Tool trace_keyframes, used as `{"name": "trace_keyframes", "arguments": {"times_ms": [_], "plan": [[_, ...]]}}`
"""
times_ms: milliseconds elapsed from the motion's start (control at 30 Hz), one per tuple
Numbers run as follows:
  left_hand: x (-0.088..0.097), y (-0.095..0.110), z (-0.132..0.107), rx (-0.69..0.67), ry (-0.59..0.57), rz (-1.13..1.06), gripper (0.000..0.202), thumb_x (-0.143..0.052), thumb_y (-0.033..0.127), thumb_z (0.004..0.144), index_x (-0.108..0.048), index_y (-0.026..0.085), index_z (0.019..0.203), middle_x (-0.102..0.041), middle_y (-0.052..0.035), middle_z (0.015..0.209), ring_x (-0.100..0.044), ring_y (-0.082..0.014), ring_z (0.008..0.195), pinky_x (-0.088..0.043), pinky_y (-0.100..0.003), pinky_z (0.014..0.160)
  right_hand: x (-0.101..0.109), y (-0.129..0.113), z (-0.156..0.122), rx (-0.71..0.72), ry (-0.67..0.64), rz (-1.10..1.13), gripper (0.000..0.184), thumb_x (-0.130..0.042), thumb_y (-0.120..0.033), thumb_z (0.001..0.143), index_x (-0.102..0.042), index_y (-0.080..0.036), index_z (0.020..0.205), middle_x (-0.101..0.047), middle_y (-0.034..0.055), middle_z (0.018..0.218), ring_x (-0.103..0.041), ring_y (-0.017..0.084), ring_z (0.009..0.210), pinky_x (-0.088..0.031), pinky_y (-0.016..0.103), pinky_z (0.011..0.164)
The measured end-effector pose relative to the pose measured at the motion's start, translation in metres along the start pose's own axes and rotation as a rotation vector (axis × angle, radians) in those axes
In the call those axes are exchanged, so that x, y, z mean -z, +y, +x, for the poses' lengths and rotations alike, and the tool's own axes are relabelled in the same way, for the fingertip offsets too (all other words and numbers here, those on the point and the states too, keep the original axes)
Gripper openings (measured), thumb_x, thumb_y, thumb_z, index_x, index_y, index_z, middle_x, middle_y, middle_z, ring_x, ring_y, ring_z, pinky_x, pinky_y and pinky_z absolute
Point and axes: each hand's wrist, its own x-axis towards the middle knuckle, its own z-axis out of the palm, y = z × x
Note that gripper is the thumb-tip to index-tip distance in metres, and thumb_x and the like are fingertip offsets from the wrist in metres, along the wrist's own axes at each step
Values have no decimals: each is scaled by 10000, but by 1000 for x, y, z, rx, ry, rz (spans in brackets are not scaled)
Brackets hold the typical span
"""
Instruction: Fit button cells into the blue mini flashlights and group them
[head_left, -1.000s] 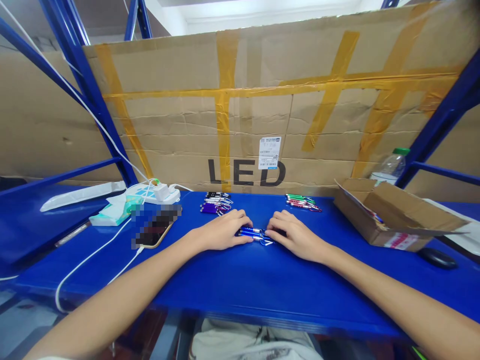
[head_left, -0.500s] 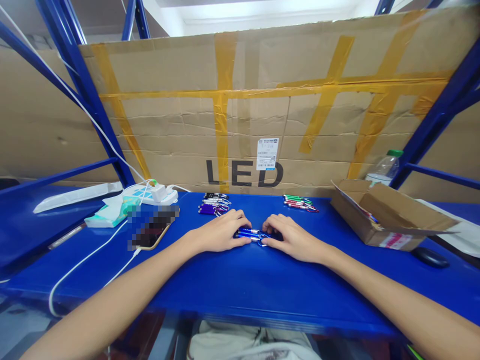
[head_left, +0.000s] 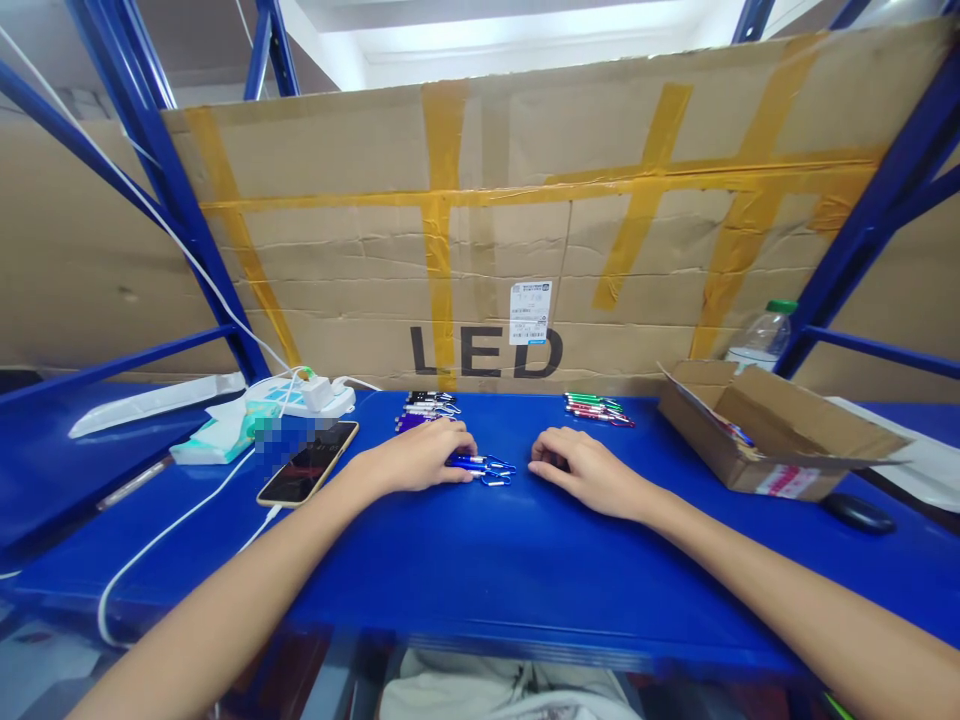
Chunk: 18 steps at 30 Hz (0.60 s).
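My left hand (head_left: 431, 455) is closed around the left ends of several small blue metal keychain sticks (head_left: 480, 463), which lie side by side on the blue tabletop. Their wire carabiner clips (head_left: 499, 473) stick out to the right of my fingers. To the right of the clips, a short gap away, my right hand (head_left: 581, 465) rests on the table with fingers loosely curled and thumb apart; I see nothing in it. Behind my left hand lie similar black, silver and purple keychain sticks (head_left: 424, 408), the purple ones partly covered. Green and red ones (head_left: 596, 408) lie farther right.
An open cardboard box (head_left: 780, 430) stands at the right, with a black computer mouse (head_left: 859, 513) and a bottle (head_left: 761, 335) near it. On the left are a phone (head_left: 311, 465), a tissue pack (head_left: 214, 440), a power strip (head_left: 334, 400) and white cables. A large cardboard sheet (head_left: 345, 270) closes the back.
The blue keychain sticks have moved a little left with my left hand. My right hand has come off their clip ends, leaving a gap.
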Motion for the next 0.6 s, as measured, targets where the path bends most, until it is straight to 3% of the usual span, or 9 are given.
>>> {"name": "trace_keyframes", "arguments": {"times_ms": [233,600], "plan": [[12,-11,-6,118,-72,1,272,-779,383,939,-770,241,1171,-764,-62,1164,-712,-263,1069,-495,-317,868,-1,2,0,13,-17,-10,185,-584,-375,1093,-636,-240,977,-737,50,991,-652,257,958,-454,378,828],[22,-18,-12,224,-126,44,259,-858,322,814,-803,258,1059,-790,-37,1037,-724,-245,945,-498,-286,768,-1,2,-1,15,-31,6,182,-598,-375,1089,-617,-243,966,-736,38,992,-661,245,949,-436,361,817]]}}
